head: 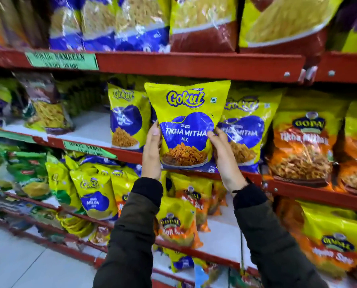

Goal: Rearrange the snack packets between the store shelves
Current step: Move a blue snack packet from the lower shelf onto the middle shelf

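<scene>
A yellow and blue Gokul Tikha Mitha Mix packet (187,113) stands upright at the front edge of the middle red shelf (298,183). My left hand (152,150) grips its left edge and my right hand (225,159) grips its right edge, fingers wrapped onto the front. Behind it to the right leans a matching Gokul packet (248,125), and a smaller Gokul packet (127,119) stands behind to the left. Both my arms wear dark sleeves.
Orange and yellow Gopal packets (304,146) fill the shelf to the right. A bare white stretch of shelf (90,125) lies left of the Gokul packets. Large bags (204,23) sit on the upper shelf. Lower shelves hold several Gokul and Gopal packets (96,196). Floor tiles (17,262) show at bottom left.
</scene>
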The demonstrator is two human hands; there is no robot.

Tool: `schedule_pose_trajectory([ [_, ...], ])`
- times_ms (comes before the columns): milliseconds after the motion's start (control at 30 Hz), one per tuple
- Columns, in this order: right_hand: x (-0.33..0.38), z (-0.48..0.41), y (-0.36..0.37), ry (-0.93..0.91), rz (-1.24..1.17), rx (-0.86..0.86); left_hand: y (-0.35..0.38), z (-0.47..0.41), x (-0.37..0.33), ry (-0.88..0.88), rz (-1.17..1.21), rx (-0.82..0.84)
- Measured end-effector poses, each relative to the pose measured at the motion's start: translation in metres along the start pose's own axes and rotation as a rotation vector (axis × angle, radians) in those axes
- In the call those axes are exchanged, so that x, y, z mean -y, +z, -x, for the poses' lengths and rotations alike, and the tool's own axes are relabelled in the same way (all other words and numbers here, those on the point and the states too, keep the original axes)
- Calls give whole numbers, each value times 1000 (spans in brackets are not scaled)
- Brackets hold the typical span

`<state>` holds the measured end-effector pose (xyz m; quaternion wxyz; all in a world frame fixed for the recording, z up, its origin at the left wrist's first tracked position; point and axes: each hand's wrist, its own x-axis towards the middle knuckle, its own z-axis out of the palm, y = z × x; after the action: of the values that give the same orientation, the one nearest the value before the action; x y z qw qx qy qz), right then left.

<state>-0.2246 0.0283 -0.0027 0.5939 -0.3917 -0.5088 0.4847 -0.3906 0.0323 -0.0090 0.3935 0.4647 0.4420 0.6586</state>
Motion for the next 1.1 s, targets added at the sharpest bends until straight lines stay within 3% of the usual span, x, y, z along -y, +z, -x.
schedule_pose_trajectory([
  [133, -16, -43, 24, -33, 9, -40, -8, -49, 8, 80, 45, 17],
  [300, -47, -73, 41, -3, 67, -136, -18, -101, 46, -34, -6, 140],
  [433, -57, -88, 40, 19, 161, -258, -27, -133, 69, -156, -134, 139],
  [567, -45, -108, 39, -153, 213, -457, -27, -168, 69, -231, -167, 109],
  [667, -39, -124, 34, -203, 260, -519, -13, -168, 41, -139, -21, 40],
  [800, -30, -130, 35, -250, 361, -624, 1, -181, 39, -159, 254, -17],
  [967, -25, -138, 25, -241, 452, -690, 13, -187, 40, -74, 324, -83],
  [1100, -25, -143, 30, -228, 544, -717, 20, -189, 38, -113, 240, -96],
])
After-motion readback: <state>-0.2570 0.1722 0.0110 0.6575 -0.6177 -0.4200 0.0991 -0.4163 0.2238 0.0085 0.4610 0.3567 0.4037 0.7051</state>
